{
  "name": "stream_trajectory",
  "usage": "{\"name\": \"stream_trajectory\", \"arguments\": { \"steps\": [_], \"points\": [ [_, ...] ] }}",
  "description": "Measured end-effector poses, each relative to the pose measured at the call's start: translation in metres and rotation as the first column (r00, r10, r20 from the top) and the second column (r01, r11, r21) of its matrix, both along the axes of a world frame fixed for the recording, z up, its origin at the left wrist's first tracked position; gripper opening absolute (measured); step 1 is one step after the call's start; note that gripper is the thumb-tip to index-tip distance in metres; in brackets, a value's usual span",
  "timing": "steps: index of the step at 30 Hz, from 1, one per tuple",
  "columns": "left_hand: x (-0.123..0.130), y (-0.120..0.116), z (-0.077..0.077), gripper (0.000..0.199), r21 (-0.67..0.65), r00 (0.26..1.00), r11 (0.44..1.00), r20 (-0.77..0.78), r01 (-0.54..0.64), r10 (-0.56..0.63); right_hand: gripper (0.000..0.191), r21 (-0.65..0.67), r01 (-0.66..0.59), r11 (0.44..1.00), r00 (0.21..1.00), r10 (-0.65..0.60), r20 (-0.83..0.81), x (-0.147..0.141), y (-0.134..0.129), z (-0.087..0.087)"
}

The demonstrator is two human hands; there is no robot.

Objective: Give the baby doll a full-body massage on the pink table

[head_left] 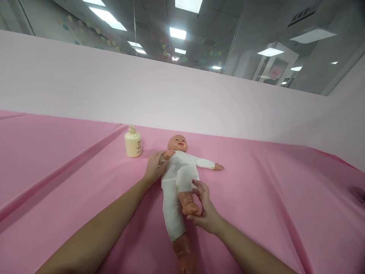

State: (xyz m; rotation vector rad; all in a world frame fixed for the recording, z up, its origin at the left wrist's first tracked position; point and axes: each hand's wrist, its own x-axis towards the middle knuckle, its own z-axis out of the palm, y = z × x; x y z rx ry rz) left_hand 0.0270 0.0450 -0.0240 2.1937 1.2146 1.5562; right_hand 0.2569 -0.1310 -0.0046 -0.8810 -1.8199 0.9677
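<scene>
Doll (178, 179) lies on back on pink bench (71, 171), feet toward camera, white suit on body. Right hand (205, 211) grips doll's bent bare leg near foot; suit leg there pushed up to knee. Left hand (154, 167) closes around doll's arm by shoulder. Lotion bottle (133, 142) stands near head, untouched, cap on; label too small to read.

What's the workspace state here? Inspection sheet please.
Surface: pink cloth-covered table, creased in long folds.
Job's things: plastic baby doll in white bodysuit, lying face up.
Clutter: cream plastic lotion bottle, upright, apart from the doll.
Hands: left hand on the doll's arm and shoulder; right hand around the doll's bare raised leg.
Cables: nothing seen.
Surroundings: pale pink partition wall, glass panels above.
</scene>
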Motion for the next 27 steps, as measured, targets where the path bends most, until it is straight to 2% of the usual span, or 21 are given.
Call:
{"name": "stream_trajectory", "arguments": {
  "steps": [3, 6, 8, 10, 13, 16, 18, 21, 23, 25, 27],
  "points": [
    [-0.006, 0.011, -0.008, 0.040, -0.158, 0.968, 0.986, 0.236, -0.054, 0.091, 0.104, -0.131, -0.174, 0.976, 0.985, 0.175, -0.002, 0.000, -0.006, 0.004],
    [-0.012, 0.019, -0.016, 0.062, -0.309, 0.915, 0.951, 0.382, -0.008, 0.131, 0.093, -0.230, -0.256, 0.939, 0.964, 0.267, 0.017, -0.001, -0.012, 0.009],
    [-0.014, 0.020, -0.016, 0.070, -0.340, 0.903, 0.940, 0.413, 0.032, 0.118, 0.090, -0.221, -0.309, 0.925, 0.945, 0.325, 0.041, -0.001, -0.017, 0.010],
    [-0.016, 0.017, -0.011, 0.064, -0.296, 0.903, 0.954, 0.421, 0.049, 0.084, 0.092, -0.185, -0.371, 0.910, 0.920, 0.388, 0.062, 0.000, -0.021, 0.010],
    [-0.016, 0.012, -0.003, 0.042, -0.138, 0.934, 0.990, 0.353, -0.016, 0.064, 0.089, -0.174, -0.413, 0.894, 0.908, 0.419, -0.005, 0.001, -0.024, 0.009],
    [-0.013, 0.008, 0.001, 0.028, 0.014, 0.986, 0.999, 0.159, -0.049, 0.047, 0.082, -0.230, -0.406, 0.885, 0.908, 0.362, -0.209, -0.001, -0.021, 0.009],
    [-0.010, 0.006, 0.000, 0.025, 0.069, 1.000, 0.998, 0.015, 0.014, -0.015, 0.080, -0.248, -0.359, 0.900, 0.910, 0.278, -0.306, -0.003, -0.016, 0.011],
    [-0.006, 0.002, -0.001, 0.026, 0.096, 0.987, 0.988, -0.121, 0.119, -0.107, 0.076, -0.274, -0.299, 0.914, 0.918, 0.198, -0.343, -0.006, -0.008, 0.015],
    [-0.004, 0.000, 0.000, 0.031, 0.084, 0.982, 0.986, -0.137, 0.144, -0.132, 0.078, -0.288, -0.323, 0.902, 0.911, 0.213, -0.354, -0.008, -0.006, 0.017],
    [-0.004, 0.000, 0.001, 0.034, 0.056, 0.990, 0.991, -0.081, 0.121, -0.116, 0.087, -0.309, -0.385, 0.870, 0.887, 0.256, -0.384, -0.009, -0.006, 0.019],
    [-0.004, 0.001, 0.002, 0.034, 0.012, 0.997, 0.998, 0.041, 0.066, -0.066, 0.105, -0.376, -0.484, 0.790, 0.842, 0.303, -0.446, -0.009, -0.009, 0.019]
  ]
}}
